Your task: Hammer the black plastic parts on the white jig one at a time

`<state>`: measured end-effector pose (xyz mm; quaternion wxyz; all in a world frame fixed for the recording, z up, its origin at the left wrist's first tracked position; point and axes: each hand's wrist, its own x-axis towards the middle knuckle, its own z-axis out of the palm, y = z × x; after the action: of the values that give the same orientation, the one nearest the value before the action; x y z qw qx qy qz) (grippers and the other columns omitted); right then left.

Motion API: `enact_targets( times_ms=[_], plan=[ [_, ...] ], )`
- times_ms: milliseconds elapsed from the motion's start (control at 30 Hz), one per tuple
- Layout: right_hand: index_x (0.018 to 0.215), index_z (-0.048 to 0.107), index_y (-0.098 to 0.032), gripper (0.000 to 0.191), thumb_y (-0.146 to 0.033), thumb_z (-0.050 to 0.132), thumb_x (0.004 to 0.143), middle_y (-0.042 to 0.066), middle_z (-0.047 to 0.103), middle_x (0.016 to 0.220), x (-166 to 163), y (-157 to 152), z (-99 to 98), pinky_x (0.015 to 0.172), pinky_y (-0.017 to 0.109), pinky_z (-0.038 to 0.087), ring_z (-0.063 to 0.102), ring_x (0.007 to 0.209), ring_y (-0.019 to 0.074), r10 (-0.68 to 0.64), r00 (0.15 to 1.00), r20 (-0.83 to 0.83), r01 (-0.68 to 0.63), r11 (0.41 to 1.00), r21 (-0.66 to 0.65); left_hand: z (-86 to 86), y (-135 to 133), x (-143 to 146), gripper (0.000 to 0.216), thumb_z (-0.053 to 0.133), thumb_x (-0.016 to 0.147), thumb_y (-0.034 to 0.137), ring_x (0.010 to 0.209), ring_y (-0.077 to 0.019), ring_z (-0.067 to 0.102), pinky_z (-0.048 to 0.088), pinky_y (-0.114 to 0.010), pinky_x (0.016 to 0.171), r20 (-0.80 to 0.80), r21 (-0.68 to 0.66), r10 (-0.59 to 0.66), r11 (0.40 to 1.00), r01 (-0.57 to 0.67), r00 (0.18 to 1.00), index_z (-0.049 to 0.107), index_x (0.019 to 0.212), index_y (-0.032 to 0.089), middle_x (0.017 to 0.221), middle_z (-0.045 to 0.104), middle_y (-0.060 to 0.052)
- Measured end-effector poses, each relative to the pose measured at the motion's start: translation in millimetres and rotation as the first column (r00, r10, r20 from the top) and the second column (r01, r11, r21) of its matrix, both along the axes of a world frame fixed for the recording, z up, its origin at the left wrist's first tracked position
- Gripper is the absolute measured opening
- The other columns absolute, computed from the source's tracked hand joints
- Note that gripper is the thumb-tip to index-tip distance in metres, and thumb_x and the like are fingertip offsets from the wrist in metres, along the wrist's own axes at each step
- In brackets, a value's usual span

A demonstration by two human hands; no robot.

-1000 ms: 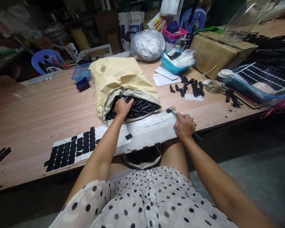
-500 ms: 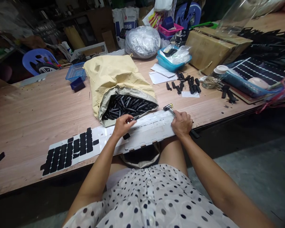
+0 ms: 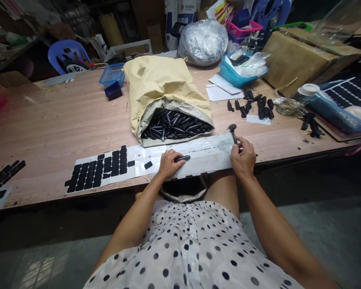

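My left hand (image 3: 169, 163) rests on a long white board (image 3: 210, 150) at the table's front edge. Its fingers are closed on a slim black plastic piece (image 3: 182, 158) that lies along the board. At the board's right end, my right hand (image 3: 243, 157) grips the handle of a small hammer (image 3: 233, 130), whose dark head points away from me. Just beyond the board a yellow sack (image 3: 165, 78) lies on its side, and many similar black pieces (image 3: 176, 125) fill its open mouth. Left of my left hand is a single black rounded pad (image 3: 148, 165).
Rows of black pads (image 3: 92, 173) cover a white sheet at the left. Several black parts (image 3: 261, 107) lie at the right, near a blue basket (image 3: 243, 74) and a cardboard box (image 3: 303, 60). An open bag (image 3: 185, 196) hangs below the table edge.
My left hand has come down from near the sack's mouth onto the board with the black piece. The hammer in my right hand has turned more upright. The whole view has shifted.
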<state>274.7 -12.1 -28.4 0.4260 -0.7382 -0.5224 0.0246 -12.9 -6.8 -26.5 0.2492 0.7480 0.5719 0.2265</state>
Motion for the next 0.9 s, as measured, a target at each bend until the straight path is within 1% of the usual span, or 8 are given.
enact_targets(
  times_ms=[67, 167, 233, 300, 400, 500, 700, 900],
  plan=[
    [0.122, 0.071, -0.022, 0.036, -0.029, 0.050, 0.094, 0.008, 0.070, 0.099, -17.9, -16.2, 9.0, 0.082, 0.039, 0.053, 0.062, 0.087, 0.0233, 0.158, 0.985, -0.075, -0.155, 0.987, 0.047, 0.4, 0.6, 1.4, 0.016, 0.078, 0.082, 0.027, 0.097, -0.0242, 0.063, 0.049, -0.040, 0.094, 0.010, -0.014, 0.013, 1.000, -0.013, 1.000, 0.081, 0.098, 0.028, 0.094, 0.072, -0.002],
    [0.125, 0.071, -0.026, 0.035, -0.032, 0.052, 0.097, 0.007, 0.073, 0.104, -48.5, -40.6, 19.7, 0.085, 0.038, 0.056, 0.065, 0.089, 0.0220, 0.379, 0.918, -0.119, -0.373, 0.925, 0.066, 0.3, 1.4, 3.7, 0.016, 0.079, 0.081, 0.027, 0.097, -0.0242, 0.063, 0.049, -0.041, 0.095, 0.019, -0.023, 0.030, 0.999, -0.030, 0.999, 0.082, 0.097, 0.028, 0.092, 0.072, -0.002],
    [0.125, 0.073, -0.027, 0.034, -0.031, 0.052, 0.098, 0.006, 0.074, 0.105, -65.6, -52.9, 22.1, 0.088, 0.037, 0.056, 0.066, 0.093, 0.0218, 0.469, 0.875, -0.117, -0.465, 0.883, 0.062, 0.1, 2.4, 4.8, 0.017, 0.079, 0.080, 0.028, 0.097, -0.0240, 0.063, 0.050, -0.041, 0.096, 0.025, -0.028, 0.038, 0.999, -0.037, 0.999, 0.082, 0.096, 0.029, 0.090, 0.071, -0.001],
    [0.126, 0.073, -0.029, 0.035, -0.029, 0.051, 0.099, 0.006, 0.074, 0.105, -77.2, -60.8, 20.7, 0.089, 0.035, 0.057, 0.068, 0.096, 0.0215, 0.518, 0.848, -0.110, -0.517, 0.855, 0.042, 0.6, 4.2, 5.2, 0.018, 0.079, 0.079, 0.028, 0.097, -0.0236, 0.063, 0.050, -0.040, 0.096, 0.032, -0.037, 0.039, 0.999, -0.038, 0.999, 0.083, 0.097, 0.030, 0.090, 0.070, -0.001],
    [0.127, 0.074, -0.030, 0.037, -0.025, 0.049, 0.100, 0.005, 0.074, 0.102, -85.5, -65.5, 16.3, 0.083, 0.032, 0.057, 0.069, 0.095, 0.0206, 0.542, 0.837, -0.072, -0.544, 0.839, -0.016, 3.0, 8.1, 4.0, 0.021, 0.079, 0.079, 0.026, 0.096, -0.0226, 0.063, 0.051, -0.037, 0.095, 0.045, -0.063, 0.004, 0.998, -0.001, 0.999, 0.084, 0.098, 0.031, 0.088, 0.069, -0.001],
    [0.128, 0.074, -0.030, 0.039, -0.023, 0.048, 0.100, 0.005, 0.073, 0.099, -88.2, -65.6, 16.1, 0.079, 0.029, 0.056, 0.069, 0.092, 0.0195, 0.533, 0.846, 0.003, -0.532, 0.844, -0.072, 5.5, 12.7, 1.6, 0.023, 0.077, 0.080, 0.025, 0.094, -0.0218, 0.064, 0.051, -0.036, 0.093, 0.057, -0.087, -0.041, 0.995, 0.046, 0.998, 0.085, 0.101, 0.030, 0.084, 0.067, -0.001],
    [0.133, 0.074, -0.033, 0.042, -0.022, 0.047, 0.102, 0.006, 0.071, 0.098, -89.8, -66.9, 15.5, 0.079, 0.027, 0.055, 0.068, 0.090, 0.0184, 0.496, 0.856, 0.147, -0.490, 0.869, -0.077, 3.8, 20.1, -3.5, 0.026, 0.075, 0.081, 0.026, 0.090, -0.0210, 0.064, 0.052, -0.033, 0.085, 0.106, -0.111, -0.100, 0.987, 0.112, 0.989, 0.085, 0.104, 0.030, 0.085, 0.067, -0.001],
    [0.127, 0.076, -0.031, 0.041, -0.021, 0.047, 0.102, 0.005, 0.071, 0.096, -87.8, -67.1, 5.5, 0.073, 0.024, 0.053, 0.068, 0.087, 0.0167, 0.529, 0.835, 0.153, -0.510, 0.848, -0.146, 1.3, 22.7, -6.1, 0.021, 0.075, 0.082, 0.026, 0.084, -0.0183, 0.063, 0.051, -0.030, 0.081, 0.127, -0.127, -0.127, 0.982, 0.143, 0.984, 0.086, 0.100, 0.029, 0.083, 0.067, 0.000]
  ],
)
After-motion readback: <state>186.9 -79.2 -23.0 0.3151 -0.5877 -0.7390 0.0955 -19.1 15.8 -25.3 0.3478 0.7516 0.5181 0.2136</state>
